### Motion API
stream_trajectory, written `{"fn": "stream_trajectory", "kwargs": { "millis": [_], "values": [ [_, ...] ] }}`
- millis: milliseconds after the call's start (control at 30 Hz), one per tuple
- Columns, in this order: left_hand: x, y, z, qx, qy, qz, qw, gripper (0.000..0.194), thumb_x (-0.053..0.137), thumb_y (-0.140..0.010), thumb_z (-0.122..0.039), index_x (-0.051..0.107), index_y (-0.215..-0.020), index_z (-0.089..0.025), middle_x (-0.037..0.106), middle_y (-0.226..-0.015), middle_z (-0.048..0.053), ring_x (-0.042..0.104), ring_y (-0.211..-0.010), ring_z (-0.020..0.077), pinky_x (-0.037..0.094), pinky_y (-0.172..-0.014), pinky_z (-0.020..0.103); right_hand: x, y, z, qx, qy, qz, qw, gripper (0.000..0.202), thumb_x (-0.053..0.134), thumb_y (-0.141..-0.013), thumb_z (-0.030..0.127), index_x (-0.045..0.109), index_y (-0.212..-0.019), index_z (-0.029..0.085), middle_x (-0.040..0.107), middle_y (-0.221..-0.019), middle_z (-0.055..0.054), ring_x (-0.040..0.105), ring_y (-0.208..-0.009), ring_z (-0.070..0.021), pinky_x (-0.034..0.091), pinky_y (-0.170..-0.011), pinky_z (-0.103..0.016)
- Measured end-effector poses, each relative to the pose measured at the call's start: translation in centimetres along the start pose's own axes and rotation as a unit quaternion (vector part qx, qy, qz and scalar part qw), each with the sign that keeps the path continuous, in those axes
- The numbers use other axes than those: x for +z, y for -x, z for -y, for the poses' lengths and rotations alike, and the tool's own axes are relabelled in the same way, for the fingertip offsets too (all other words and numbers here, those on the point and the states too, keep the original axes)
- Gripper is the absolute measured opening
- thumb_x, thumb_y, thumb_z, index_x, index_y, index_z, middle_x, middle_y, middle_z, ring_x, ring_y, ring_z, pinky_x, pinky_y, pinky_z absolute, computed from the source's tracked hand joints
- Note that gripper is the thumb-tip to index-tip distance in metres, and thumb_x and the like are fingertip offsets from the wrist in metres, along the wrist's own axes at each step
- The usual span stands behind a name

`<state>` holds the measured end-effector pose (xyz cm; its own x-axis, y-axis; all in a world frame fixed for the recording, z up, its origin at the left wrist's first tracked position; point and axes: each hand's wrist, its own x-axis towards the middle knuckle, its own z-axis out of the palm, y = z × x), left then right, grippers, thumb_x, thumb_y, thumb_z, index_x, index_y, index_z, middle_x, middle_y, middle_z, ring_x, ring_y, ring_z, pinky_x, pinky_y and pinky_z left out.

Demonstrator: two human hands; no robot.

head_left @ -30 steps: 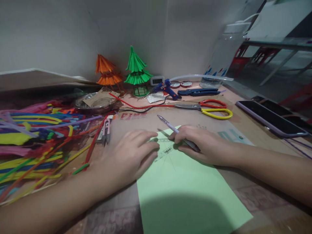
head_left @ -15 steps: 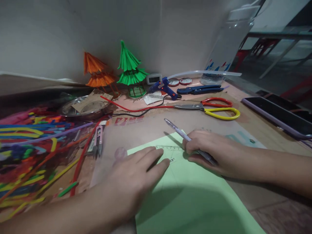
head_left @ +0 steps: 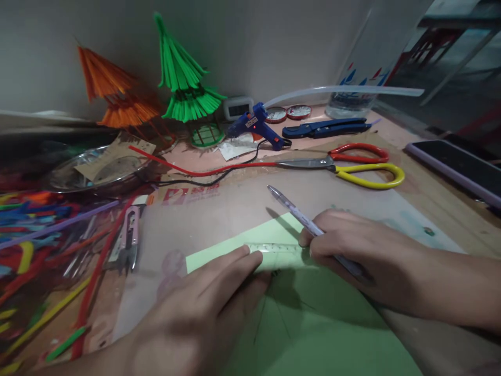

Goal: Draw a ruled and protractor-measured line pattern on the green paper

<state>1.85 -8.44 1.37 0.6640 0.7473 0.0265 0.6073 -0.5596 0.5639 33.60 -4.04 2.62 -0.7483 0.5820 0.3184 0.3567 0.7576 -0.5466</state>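
Note:
A sheet of green paper (head_left: 336, 334) with thin drawn lines lies in front of me. A narrow clear ruler (head_left: 277, 248) with markings spans the upper part of the paper between my hands. My left hand (head_left: 211, 297) has its fingers pressed together on the ruler's left end. In my right hand (head_left: 352, 248) a pen (head_left: 293, 211) is gripped, its tip pointing up and left, away from the paper. The fingertips of that hand also touch the ruler's right end. My left fingers cover part of the paper's lines.
Scissors (head_left: 364, 162), a blue glue gun (head_left: 256, 125) and a blue cutting tool (head_left: 326, 128) lie beyond the paper. Behind stand green (head_left: 188, 78) and orange (head_left: 113, 89) pipe-cleaner towers. Pink snips (head_left: 130, 235) and colourful pipe cleaners (head_left: 35, 224) are left, a phone (head_left: 457, 167) right.
My view has moved closer and tilted down. The ruler looks more raised toward me between my hands, and my left fingers have drawn together. The pen stays in my right hand.

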Motion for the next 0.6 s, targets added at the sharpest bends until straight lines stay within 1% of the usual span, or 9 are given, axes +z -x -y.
{"fn": "stream_trajectory", "kwargs": {
  "millis": [133,233,300,367,433,500,600],
  "values": [
    [0.0,-0.4,0.5,0.021,0.002,0.016,1.0,0.048,0.053,-0.103,-0.032,0.059,-0.15,-0.042,0.057,-0.159,-0.007,0.053,-0.147,0.0268,0.043,-0.125,0.042,0.0,0.1,-0.1,0.01,-0.007,0.001,1.0,0.024,0.054,-0.098,0.004,0.055,-0.109,0.025,0.057,-0.097,0.0,0.051,-0.091,-0.0161,0.038,-0.079,-0.026],
    [-0.1,-0.4,0.6,0.016,-0.01,0.016,1.0,0.051,0.055,-0.103,-0.03,0.055,-0.153,-0.041,0.056,-0.16,-0.005,0.056,-0.145,0.0273,0.047,-0.122,0.041,0.1,0.2,-0.2,0.015,-0.002,0.009,1.0,0.023,0.054,-0.098,0.004,0.056,-0.109,0.024,0.056,-0.096,0.0,0.051,-0.091,-0.0158,0.038,-0.078,-0.025],
    [-0.4,-0.4,0.4,0.021,-0.023,0.008,0.999,0.053,0.056,-0.102,-0.029,0.054,-0.154,-0.041,0.056,-0.16,-0.005,0.057,-0.144,0.0279,0.048,-0.121,0.041,0.0,0.1,-0.2,0.011,0.003,0.009,1.0,0.023,0.053,-0.098,0.004,0.056,-0.109,0.024,0.056,-0.095,0.0,0.05,-0.089,-0.016,0.038,-0.078,-0.026],
    [-0.7,-0.4,0.0,0.048,-0.049,-0.008,0.998,0.058,0.058,-0.1,-0.028,0.051,-0.156,-0.041,0.055,-0.161,-0.005,0.057,-0.144,0.0282,0.048,-0.122,0.039,-0.1,0.0,-0.1,0.009,0.011,0.011,1.0,0.023,0.053,-0.097,0.004,0.056,-0.108,0.024,0.055,-0.093,0.0,0.051,-0.086,-0.0161,0.039,-0.075,-0.026],
    [-0.8,-0.5,-0.3,0.079,-0.091,-0.024,0.992,0.062,0.058,-0.099,-0.025,0.047,-0.159,-0.038,0.055,-0.162,-0.003,0.057,-0.144,0.028,0.048,-0.121,0.038,-0.3,0.0,0.1,0.012,0.016,0.015,1.0,0.024,0.052,-0.096,0.004,0.056,-0.106,0.025,0.055,-0.091,0.0,0.052,-0.085,-0.0161,0.039,-0.072,-0.026],
    [-0.8,-0.6,-0.4,0.1,-0.129,-0.039,0.986,0.058,0.053,-0.102,-0.024,0.047,-0.16,-0.031,0.057,-0.159,0.001,0.059,-0.143,0.0274,0.05,-0.12,0.036,-0.5,-0.1,0.3,0.021,0.016,0.022,0.999,0.023,0.054,-0.096,0.005,0.057,-0.105,0.026,0.056,-0.09,0.0,0.054,-0.083,-0.0161,0.039,-0.069,-0.026],
    [-0.7,-0.5,-0.2,0.109,-0.162,-0.05,0.98,0.052,0.044,-0.107,-0.021,0.051,-0.158,-0.029,0.06,-0.157,0.002,0.06,-0.141,0.0256,0.053,-0.117,0.036,-0.6,-0.1,0.5,0.033,0.009,0.025,0.999,0.02,0.057,-0.095,0.008,0.059,-0.104,0.026,0.059,-0.088,0.0,0.056,-0.08,-0.0166,0.04,-0.066,-0.027]
  ]
}}
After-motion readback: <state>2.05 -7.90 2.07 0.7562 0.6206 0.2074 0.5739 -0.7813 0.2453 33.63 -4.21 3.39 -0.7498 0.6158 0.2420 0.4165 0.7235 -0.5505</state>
